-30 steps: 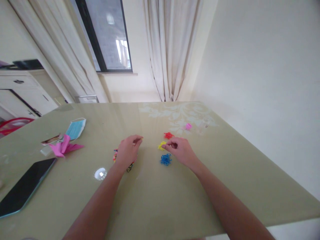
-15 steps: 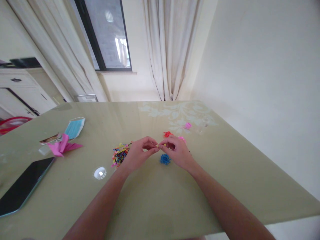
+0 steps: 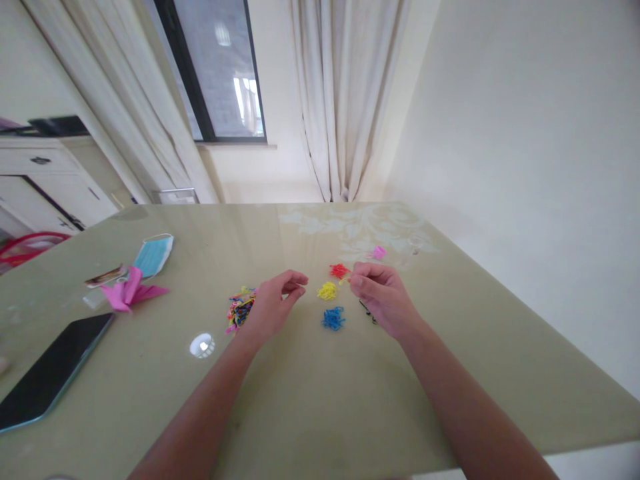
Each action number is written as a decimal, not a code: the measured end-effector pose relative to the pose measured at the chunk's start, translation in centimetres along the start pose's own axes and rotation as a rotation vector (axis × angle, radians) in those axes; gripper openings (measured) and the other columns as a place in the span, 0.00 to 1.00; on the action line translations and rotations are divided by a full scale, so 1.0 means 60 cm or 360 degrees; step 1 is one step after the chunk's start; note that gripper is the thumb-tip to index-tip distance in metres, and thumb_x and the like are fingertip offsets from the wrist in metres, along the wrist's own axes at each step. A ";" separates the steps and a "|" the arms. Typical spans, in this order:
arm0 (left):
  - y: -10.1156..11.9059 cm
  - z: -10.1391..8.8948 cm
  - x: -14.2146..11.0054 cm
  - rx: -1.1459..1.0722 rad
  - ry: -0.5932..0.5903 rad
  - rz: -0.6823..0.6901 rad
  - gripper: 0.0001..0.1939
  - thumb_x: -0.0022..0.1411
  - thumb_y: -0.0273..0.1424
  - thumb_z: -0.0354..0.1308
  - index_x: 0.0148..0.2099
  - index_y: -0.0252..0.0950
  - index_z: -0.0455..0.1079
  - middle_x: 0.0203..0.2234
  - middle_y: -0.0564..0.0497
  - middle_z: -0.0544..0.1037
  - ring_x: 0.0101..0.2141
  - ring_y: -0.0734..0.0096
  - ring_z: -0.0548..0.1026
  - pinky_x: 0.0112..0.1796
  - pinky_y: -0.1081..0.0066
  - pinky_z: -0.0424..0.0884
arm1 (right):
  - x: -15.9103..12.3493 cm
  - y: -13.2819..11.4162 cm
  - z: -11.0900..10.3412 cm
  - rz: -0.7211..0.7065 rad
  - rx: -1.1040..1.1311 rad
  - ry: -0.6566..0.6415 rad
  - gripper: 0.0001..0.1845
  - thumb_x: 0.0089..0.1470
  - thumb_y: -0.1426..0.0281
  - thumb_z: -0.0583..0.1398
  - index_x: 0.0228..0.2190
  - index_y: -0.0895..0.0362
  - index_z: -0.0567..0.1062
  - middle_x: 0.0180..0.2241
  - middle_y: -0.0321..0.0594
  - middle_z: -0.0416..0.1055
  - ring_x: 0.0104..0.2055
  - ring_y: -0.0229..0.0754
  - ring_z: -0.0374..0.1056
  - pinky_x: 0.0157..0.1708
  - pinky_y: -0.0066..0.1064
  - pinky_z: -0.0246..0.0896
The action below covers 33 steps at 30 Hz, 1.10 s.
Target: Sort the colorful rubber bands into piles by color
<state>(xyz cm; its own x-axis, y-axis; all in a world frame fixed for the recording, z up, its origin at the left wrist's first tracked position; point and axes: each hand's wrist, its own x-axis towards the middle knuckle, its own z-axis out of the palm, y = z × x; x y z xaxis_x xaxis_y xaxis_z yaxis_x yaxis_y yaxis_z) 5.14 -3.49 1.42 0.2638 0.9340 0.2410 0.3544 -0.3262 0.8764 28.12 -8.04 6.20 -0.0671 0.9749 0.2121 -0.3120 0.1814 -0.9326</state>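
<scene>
My right hand (image 3: 383, 297) pinches a small yellow rubber band (image 3: 345, 281) that pokes out past the fingertips. It hovers over the right side of the sorted heaps. Close by lie a red heap (image 3: 339, 271), a yellow heap (image 3: 327, 291) and a blue heap (image 3: 333, 319) of rubber bands. A few black bands (image 3: 369, 311) show partly under the right hand. My left hand (image 3: 277, 300) has thumb and fingers a little apart with nothing visible between them. It partly covers a mixed-colour pile of bands (image 3: 241, 311).
A pink object (image 3: 379, 253) sits farther back on the glossy table (image 3: 320, 413). At left are a black phone (image 3: 55, 370), a pink folded-paper shape (image 3: 131, 291) and a blue face mask (image 3: 154, 256). A wall (image 3: 525, 167) flanks the table's right edge.
My hands have parted from fingertip contact. The right hand has moved right with the yellow band, and the left has drawn slightly left. The yellow heap between them is now uncovered.
</scene>
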 end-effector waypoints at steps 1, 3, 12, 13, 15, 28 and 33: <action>-0.001 0.000 0.000 -0.0004 0.0005 -0.0023 0.10 0.61 0.36 0.63 0.43 0.39 0.77 0.40 0.47 0.86 0.38 0.61 0.84 0.45 0.60 0.80 | 0.001 0.003 -0.001 0.0002 -0.0019 0.0022 0.15 0.44 0.59 0.76 0.22 0.54 0.81 0.20 0.31 0.65 0.23 0.34 0.53 0.25 0.30 0.50; -0.003 -0.001 0.001 -0.0023 0.0006 -0.0058 0.10 0.60 0.37 0.64 0.43 0.39 0.77 0.39 0.47 0.86 0.37 0.61 0.84 0.44 0.60 0.80 | 0.005 0.011 -0.007 -0.0002 -0.0142 0.0086 0.14 0.46 0.58 0.75 0.25 0.54 0.82 0.22 0.32 0.70 0.24 0.34 0.56 0.26 0.30 0.52; -0.002 -0.003 0.004 -0.0184 0.0047 -0.0082 0.12 0.58 0.40 0.67 0.40 0.38 0.78 0.37 0.46 0.86 0.39 0.60 0.84 0.48 0.58 0.80 | 0.036 0.077 -0.045 -0.0116 -0.1541 0.0188 0.06 0.53 0.68 0.70 0.26 0.56 0.85 0.21 0.37 0.74 0.24 0.39 0.64 0.28 0.32 0.55; 0.000 -0.003 0.004 -0.0205 0.0039 -0.0081 0.12 0.57 0.40 0.67 0.40 0.37 0.78 0.37 0.47 0.87 0.39 0.60 0.84 0.48 0.59 0.80 | 0.039 0.082 -0.044 -0.0110 -0.1578 0.0180 0.06 0.54 0.68 0.69 0.27 0.56 0.85 0.22 0.38 0.76 0.25 0.39 0.65 0.29 0.32 0.56; 0.004 -0.003 0.004 -0.0250 0.0021 -0.0085 0.13 0.57 0.40 0.68 0.39 0.37 0.79 0.36 0.47 0.87 0.39 0.61 0.84 0.47 0.60 0.79 | 0.042 0.088 -0.041 -0.0114 -0.1632 0.0180 0.07 0.56 0.69 0.68 0.28 0.56 0.85 0.24 0.39 0.78 0.26 0.40 0.66 0.29 0.32 0.56; 0.029 0.008 -0.004 -0.0595 -0.0040 -0.0264 0.21 0.50 0.47 0.74 0.40 0.37 0.79 0.37 0.45 0.87 0.38 0.61 0.84 0.43 0.64 0.79 | 0.018 0.078 0.000 -0.0230 -0.1329 -0.0106 0.10 0.56 0.61 0.70 0.36 0.55 0.87 0.24 0.35 0.71 0.25 0.36 0.59 0.26 0.30 0.52; 0.026 0.010 -0.002 -0.0636 -0.0013 -0.0258 0.21 0.50 0.45 0.75 0.40 0.37 0.78 0.38 0.45 0.87 0.41 0.61 0.84 0.48 0.61 0.79 | 0.027 0.072 -0.017 -0.0151 -0.1683 -0.0132 0.03 0.57 0.72 0.69 0.32 0.56 0.86 0.27 0.36 0.74 0.29 0.37 0.64 0.32 0.31 0.55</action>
<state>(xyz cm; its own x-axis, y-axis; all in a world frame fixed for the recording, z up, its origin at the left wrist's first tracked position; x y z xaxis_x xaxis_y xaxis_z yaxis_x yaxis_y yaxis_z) 6.20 -4.21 2.50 0.2413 0.9667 0.0849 0.0172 -0.0917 0.9956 27.66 -5.57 2.21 -0.1623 0.9464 0.2793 0.6598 0.3146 -0.6824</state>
